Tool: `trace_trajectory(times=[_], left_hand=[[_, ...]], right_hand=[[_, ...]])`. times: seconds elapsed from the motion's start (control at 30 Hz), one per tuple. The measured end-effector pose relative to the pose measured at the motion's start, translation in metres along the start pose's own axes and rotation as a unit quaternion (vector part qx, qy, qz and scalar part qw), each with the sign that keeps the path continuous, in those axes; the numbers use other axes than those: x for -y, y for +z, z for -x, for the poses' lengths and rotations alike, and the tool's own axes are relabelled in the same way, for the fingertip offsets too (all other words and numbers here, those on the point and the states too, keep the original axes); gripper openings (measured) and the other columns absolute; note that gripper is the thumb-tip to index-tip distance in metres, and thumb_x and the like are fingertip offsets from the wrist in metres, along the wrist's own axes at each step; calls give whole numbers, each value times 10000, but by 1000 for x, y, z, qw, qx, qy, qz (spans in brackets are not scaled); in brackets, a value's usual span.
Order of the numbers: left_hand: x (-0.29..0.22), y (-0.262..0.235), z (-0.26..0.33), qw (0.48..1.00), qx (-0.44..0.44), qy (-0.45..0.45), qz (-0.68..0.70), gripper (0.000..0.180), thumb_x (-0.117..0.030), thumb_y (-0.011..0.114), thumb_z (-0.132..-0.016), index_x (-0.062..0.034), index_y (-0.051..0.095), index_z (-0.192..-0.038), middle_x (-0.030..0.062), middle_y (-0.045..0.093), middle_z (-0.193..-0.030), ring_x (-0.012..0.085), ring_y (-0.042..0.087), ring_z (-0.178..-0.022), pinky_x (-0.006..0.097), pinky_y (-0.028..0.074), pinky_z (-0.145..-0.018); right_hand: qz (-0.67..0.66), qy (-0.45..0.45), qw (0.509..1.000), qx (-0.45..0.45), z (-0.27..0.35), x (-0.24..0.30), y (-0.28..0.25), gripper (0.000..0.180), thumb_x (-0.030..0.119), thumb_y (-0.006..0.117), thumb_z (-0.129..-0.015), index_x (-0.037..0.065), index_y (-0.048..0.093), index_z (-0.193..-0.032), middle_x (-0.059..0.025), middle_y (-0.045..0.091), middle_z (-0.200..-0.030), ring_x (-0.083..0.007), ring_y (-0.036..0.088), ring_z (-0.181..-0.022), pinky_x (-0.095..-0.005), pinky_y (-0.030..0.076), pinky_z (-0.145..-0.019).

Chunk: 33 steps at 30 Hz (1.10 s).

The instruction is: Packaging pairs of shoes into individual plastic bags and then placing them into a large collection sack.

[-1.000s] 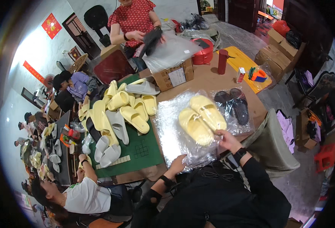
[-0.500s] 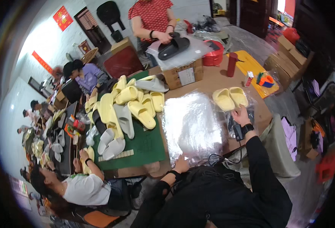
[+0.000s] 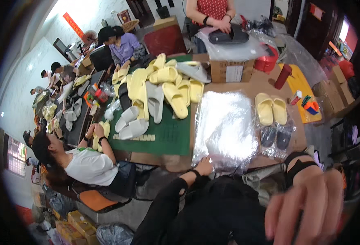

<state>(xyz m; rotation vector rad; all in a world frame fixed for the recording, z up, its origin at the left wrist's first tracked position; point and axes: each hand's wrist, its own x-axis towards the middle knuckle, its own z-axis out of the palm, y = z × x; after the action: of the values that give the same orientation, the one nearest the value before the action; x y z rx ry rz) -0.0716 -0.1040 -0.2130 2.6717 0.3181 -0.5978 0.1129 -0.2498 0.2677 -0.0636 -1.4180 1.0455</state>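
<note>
Since the earlier frame, the right hand (image 3: 306,208) has left the bagged yellow slippers (image 3: 271,108) and come back close to the camera, where it looms large and blurred at the lower right, fingers spread and holding nothing. A black wristband sits above it. The bagged yellow slippers now lie on the brown table (image 3: 251,83) just to the right of the stack of clear plastic bags (image 3: 225,126), with a bagged dark pair (image 3: 276,137) just below them, on the side nearer the person.

The left hand (image 3: 204,166) rests on the near edge of the stack of clear plastic bags, fingers curled onto the top sheet; whether it pinches a sheet I cannot tell. Its black sleeve runs down to the lower edge.

Left of the stack lies a green mat (image 3: 167,132), piled with loose yellow and grey slippers (image 3: 163,87). Beyond the stack stands a cardboard box (image 3: 230,71), and to its right a red bottle (image 3: 283,76) stands upright. Further right of the stack, past the yellow pair, lie an orange tape dispenser (image 3: 311,107) and a yellow sheet.

Across the table a person in a red top (image 3: 212,10) handles a black slipper (image 3: 229,37) on plastic film. Left of the mat, a seated person in a white shirt (image 3: 88,165) holds a yellow slipper.
</note>
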Motion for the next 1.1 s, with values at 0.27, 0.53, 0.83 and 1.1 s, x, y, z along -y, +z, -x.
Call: trace_trajectory(times=[0.27,0.53,0.83,1.1], left_hand=[[-1,-54,12,978,-133,17,162,352,-142,534,-724,-100,556,-1073,246,374,-1252,403,353,-1157,448,303,-966],[70,-69,50,929,-233,-11,287,364,-45,557,-715,-84,530,-1076,248,376,-1238,414,372,-1130,458,327,-934],[175,-115,66,881,-327,-92,329,299,-28,533,-711,-49,567,-1007,185,502,-1073,345,440,-1061,388,372,-913],[234,-138,61,852,-396,-96,328,279,-45,557,-721,-32,552,-1000,179,521,-1031,363,485,-981,412,409,-844]], right_hand=[[-65,6,998,27,-13,-35,-21,377,269,525,-852,-85,549,-978,-222,540,-985,-356,522,-944,-469,419,-785],[-126,24,989,79,-45,-75,-28,355,255,505,-856,-68,540,-998,-213,520,-1013,-343,500,-969,-460,396,-805],[-124,52,987,83,-113,-127,-26,334,240,483,-861,-50,530,-1020,-203,498,-1044,-329,475,-997,-449,369,-827],[-30,66,992,103,-161,-146,2,318,226,464,-866,-33,522,-1040,-194,478,-1072,-316,452,-1021,-440,346,-846]])
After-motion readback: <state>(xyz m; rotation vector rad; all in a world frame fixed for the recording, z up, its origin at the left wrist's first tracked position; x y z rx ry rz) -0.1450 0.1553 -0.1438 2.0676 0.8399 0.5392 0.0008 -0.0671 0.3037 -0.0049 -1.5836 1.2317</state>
